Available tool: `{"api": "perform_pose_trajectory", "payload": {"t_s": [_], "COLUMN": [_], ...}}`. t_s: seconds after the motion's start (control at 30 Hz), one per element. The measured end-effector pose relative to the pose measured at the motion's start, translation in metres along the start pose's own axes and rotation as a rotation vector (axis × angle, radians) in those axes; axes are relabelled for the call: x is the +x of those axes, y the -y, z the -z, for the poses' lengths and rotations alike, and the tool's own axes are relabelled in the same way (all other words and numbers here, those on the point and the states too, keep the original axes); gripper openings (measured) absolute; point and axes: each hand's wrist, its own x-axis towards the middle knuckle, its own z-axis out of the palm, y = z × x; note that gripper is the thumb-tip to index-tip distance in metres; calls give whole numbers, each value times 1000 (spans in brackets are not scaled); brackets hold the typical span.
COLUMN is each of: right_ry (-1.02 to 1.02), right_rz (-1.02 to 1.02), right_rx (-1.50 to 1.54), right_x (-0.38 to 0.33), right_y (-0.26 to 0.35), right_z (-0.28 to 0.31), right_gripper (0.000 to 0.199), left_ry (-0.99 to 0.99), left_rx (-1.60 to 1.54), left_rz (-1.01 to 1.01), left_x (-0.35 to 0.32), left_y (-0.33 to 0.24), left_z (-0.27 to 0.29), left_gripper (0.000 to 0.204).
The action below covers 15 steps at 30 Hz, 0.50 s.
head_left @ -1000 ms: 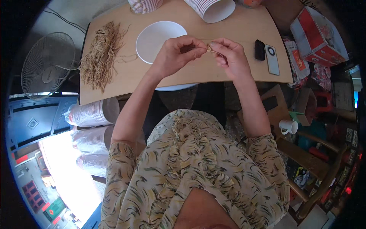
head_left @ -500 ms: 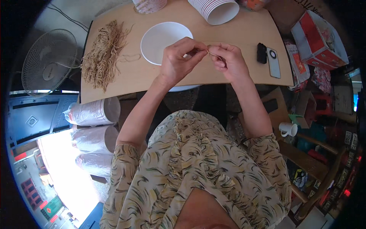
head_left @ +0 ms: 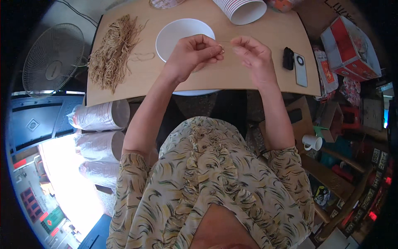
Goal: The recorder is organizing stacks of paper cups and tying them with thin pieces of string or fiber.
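Note:
My left hand (head_left: 191,54) and my right hand (head_left: 253,56) are raised over the wooden table (head_left: 257,74), fingertips close together. Between them runs a thin tan string (head_left: 226,42), pinched at each end by thumb and forefinger. Just behind my left hand sits a white bowl (head_left: 176,33). A heap of tan strings (head_left: 112,52) lies at the table's left end, with one loose curled string (head_left: 143,56) beside it.
A striped paper cup stack (head_left: 242,9) lies at the far edge. A phone (head_left: 300,69) and a small black object (head_left: 288,58) rest at the right. A fan (head_left: 52,60), bagged cup sleeves (head_left: 97,116) on the left; boxes (head_left: 352,45) and a white mug (head_left: 313,142) on the right.
Both hands have stayed over the table's middle, and the gap between their fingertips has widened slightly along the string. The camera has shifted a little.

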Motion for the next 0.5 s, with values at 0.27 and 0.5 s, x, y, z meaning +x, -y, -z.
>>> {"api": "perform_pose_trajectory", "payload": {"t_s": [0.27,0.5], "right_ry": [-5,-63], "right_rz": [321,402], "right_rx": [-455,-499], "right_x": [-6,-5], "right_y": [-5,-11], "right_z": [-3,-7], "right_gripper": [13,12], "left_ry": [12,10], "left_rx": [-236,-148], "left_rz": [145,111], "left_x": [2,3], "left_y": [1,4], "left_z": [1,-3], "left_gripper": [19,19]}}
